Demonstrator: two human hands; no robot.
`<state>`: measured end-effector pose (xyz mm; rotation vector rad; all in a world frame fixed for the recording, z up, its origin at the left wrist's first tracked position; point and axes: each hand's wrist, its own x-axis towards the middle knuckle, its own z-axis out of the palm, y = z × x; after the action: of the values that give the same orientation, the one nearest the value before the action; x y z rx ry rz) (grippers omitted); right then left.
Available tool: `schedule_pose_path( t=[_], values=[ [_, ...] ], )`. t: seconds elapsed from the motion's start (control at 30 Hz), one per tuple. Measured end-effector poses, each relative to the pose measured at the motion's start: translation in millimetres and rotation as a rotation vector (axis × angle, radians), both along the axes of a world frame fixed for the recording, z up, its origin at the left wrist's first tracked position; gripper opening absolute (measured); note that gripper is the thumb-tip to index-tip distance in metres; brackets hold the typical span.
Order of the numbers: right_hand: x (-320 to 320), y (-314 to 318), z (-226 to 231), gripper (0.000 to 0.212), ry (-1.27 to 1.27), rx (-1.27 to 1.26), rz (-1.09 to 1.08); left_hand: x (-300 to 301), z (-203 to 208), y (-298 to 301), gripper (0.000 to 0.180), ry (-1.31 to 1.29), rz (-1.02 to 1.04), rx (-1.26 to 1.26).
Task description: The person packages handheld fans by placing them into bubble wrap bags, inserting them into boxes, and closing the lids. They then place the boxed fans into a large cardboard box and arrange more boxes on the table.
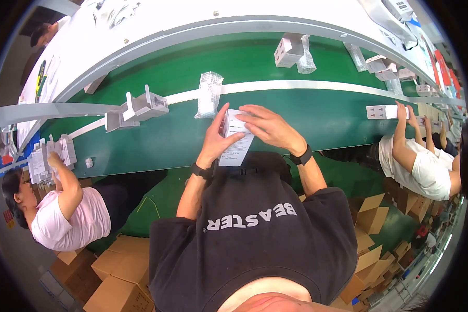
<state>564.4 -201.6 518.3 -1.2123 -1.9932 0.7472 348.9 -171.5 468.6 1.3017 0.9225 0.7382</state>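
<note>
A white printed carton [236, 148] is in my hands, tilted, at the near edge of the green work surface. My left hand [217, 138] grips its left side, with the thumb across the front face. Over the carton's upper end and right side lie the bent fingers of my right hand [271, 128]. Just beyond my left hand, a clear bubble-wrap pouch [209, 95] rests across the white line. What is inside the carton does not show.
Open white cartons [150, 106] stand left on the green belt [317, 117]. Farther back are another carton [288, 51] and bubble wrap [306, 56]. People work at left [73, 213] and right [421, 161]. Brown cardboard boxes [120, 260] crowd the floor behind. A grey rail [192, 32] runs overhead.
</note>
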Motion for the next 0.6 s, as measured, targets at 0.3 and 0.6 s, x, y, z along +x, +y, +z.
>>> schedule_pose_path(
  t=[0.3, 0.6],
  values=[
    [6, -3, 9, 0.034, -0.265, 0.132, -0.003, 11, 0, 5, 0.085, -0.036, -0.085, -0.070],
    [5, -21, -5, 0.037, -0.276, 0.156, -0.004, 17, -10, 6, 0.076, -0.049, -0.139, -0.078]
  ],
)
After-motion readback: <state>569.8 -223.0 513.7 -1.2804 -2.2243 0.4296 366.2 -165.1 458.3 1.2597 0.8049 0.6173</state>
